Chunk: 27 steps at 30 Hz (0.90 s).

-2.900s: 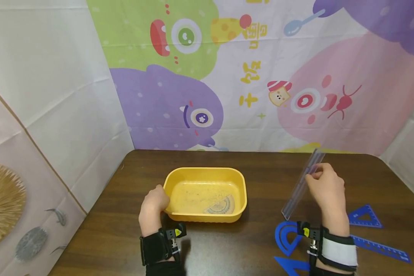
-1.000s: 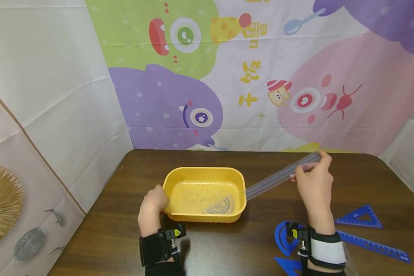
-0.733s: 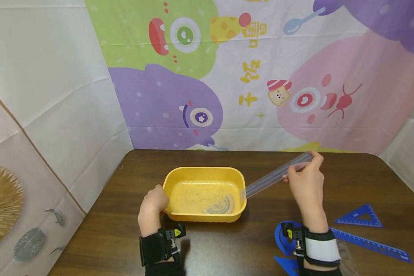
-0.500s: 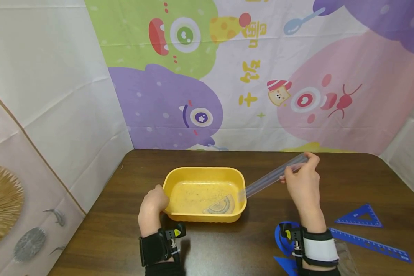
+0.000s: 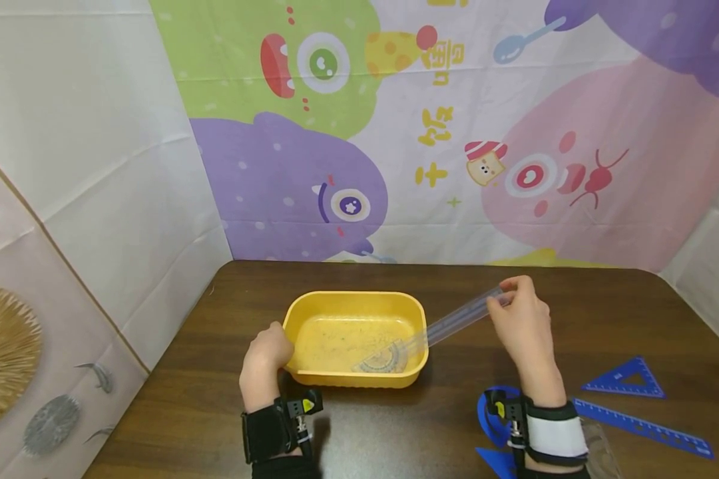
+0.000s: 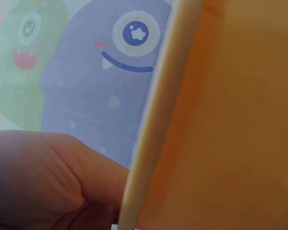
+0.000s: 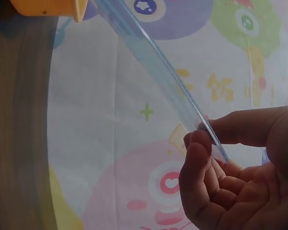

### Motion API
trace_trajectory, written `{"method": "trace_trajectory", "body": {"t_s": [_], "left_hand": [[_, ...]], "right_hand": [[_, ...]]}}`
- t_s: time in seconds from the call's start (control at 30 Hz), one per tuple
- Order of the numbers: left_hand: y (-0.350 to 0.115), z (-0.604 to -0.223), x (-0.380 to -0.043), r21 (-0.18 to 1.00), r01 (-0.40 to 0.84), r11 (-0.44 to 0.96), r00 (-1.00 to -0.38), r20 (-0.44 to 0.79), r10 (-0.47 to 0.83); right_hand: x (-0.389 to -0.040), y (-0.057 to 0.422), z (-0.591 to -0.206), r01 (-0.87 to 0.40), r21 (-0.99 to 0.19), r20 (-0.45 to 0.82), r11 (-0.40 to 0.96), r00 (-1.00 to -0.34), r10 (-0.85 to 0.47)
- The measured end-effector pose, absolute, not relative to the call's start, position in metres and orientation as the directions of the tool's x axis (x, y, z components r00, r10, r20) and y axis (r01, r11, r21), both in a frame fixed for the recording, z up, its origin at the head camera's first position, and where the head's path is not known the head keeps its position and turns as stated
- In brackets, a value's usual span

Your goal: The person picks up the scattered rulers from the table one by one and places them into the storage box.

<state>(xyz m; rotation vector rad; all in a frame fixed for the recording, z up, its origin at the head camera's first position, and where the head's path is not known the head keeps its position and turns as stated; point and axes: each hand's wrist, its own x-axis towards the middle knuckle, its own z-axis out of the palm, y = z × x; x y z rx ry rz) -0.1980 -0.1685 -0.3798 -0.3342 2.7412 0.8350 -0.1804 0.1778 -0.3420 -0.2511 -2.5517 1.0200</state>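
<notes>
At the left end of the yellow box (image 5: 356, 380), your left hand (image 5: 266, 352) grips the wall, thumb pressed to its outer face; where the other fingertips sit is hidden from you here. A firm hold there, without lifting, should stop the box sliding if the ruler nudges it.

Inside the box, toward its front right, a clear protractor (image 5: 382, 359) lies on the floor. The clear ruler (image 5: 458, 319) slants across the box's right rim, its lower end inside and close to that protractor, its upper end out to the right. Whether it rests on the rim or passes just above, the view doesn't settle.

To the right of the box, your right hand (image 5: 526, 322) pinches the ruler near its upper end between thumb and fingers. To seat it well, you would do best to bring that hand leftward over the box, lowering the raised end as you go and letting the tip slide along the floor beside the protractor.

Farther right and nearer you than the box lie the blue triangle (image 5: 604, 386) and blue ruler (image 5: 644, 427); let your forearm pass clear of them.
</notes>
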Motion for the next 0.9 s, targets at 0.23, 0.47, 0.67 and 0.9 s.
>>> {"method": "trace_trajectory", "body": {"t_s": [0.23,0.47,0.67,0.9], "left_hand": [[-0.1681,-0.379,-0.1961,0.51,-0.291,0.81,-0.941,-0.307,-0.145],[-0.1676,-0.3788,-0.1963,0.512,-0.295,0.807,-0.939,-0.31,-0.146],[-0.1672,-0.3782,-0.1965,0.511,-0.298,0.807,-0.938,-0.313,-0.149],[-0.1667,-0.3778,-0.1965,0.513,-0.299,0.805,-0.938,-0.313,-0.149]], "right_hand": [[-0.1806,0.1806,-0.3443,0.005,-0.649,0.305,0.761,-0.914,0.266],[-0.1817,0.1814,-0.3439,-0.003,-0.622,0.284,0.783,-0.933,0.222],[-0.1813,0.1818,-0.3425,0.008,-0.618,0.246,0.786,-0.948,0.203],[-0.182,0.1793,-0.3435,0.004,-0.594,0.216,0.804,-0.962,0.165]]}}
